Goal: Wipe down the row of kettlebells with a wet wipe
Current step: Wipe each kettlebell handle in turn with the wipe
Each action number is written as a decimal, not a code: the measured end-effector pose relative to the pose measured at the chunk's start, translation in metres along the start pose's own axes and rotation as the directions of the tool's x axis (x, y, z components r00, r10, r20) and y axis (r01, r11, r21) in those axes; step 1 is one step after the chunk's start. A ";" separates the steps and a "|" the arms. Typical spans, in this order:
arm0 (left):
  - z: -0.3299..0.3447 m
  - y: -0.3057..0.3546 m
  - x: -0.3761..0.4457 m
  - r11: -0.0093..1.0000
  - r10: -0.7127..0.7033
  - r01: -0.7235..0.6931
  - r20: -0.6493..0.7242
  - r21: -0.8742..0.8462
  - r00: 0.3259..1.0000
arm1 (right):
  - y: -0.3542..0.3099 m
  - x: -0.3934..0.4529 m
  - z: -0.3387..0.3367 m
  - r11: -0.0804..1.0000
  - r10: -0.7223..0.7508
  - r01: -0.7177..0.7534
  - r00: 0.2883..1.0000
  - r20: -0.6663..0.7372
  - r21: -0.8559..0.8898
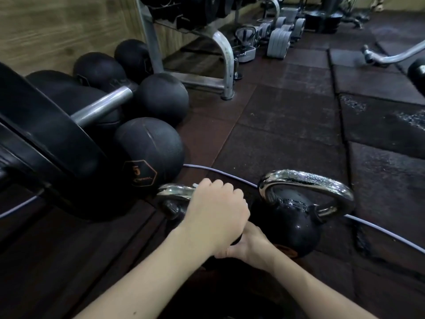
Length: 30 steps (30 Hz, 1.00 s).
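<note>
Two black kettlebells with chrome handles stand on the dark rubber floor in front of me. The right kettlebell [292, 217] stands free, its handle and body glistening wet. My left hand [216, 210] is closed over the handle of the left kettlebell [171, 192], and a sliver of white wet wipe [195, 185] pokes out past the knuckles. My right hand [249, 246] lies lower, partly under the left wrist, clasping that kettlebell's body. Most of that body is hidden by both hands.
Several black medicine balls [149, 148] lie against the wall at left, beside a big weight plate on a barbell [46, 134]. A white cable [230, 174] runs across the floor behind the kettlebells. A steel rack leg [226, 61] and more weights stand farther back.
</note>
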<state>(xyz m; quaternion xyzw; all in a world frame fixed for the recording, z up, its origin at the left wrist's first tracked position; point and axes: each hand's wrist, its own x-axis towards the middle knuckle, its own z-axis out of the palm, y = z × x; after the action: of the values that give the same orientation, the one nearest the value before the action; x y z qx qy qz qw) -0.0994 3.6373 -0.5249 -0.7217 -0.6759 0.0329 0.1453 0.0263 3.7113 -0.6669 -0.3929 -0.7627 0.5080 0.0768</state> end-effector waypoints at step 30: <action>0.037 -0.108 -0.046 0.603 -0.450 0.504 0.258 -0.619 0.855 | 0.001 -0.001 0.002 0.998 0.020 -0.021 1.000 0.010 0.062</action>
<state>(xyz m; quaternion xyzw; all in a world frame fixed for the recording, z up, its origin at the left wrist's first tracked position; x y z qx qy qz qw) -0.2166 3.6033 -0.5394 -0.5159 -0.8142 -0.2234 -0.1447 0.0267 3.7092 -0.6684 -0.3958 -0.7429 0.5339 0.0802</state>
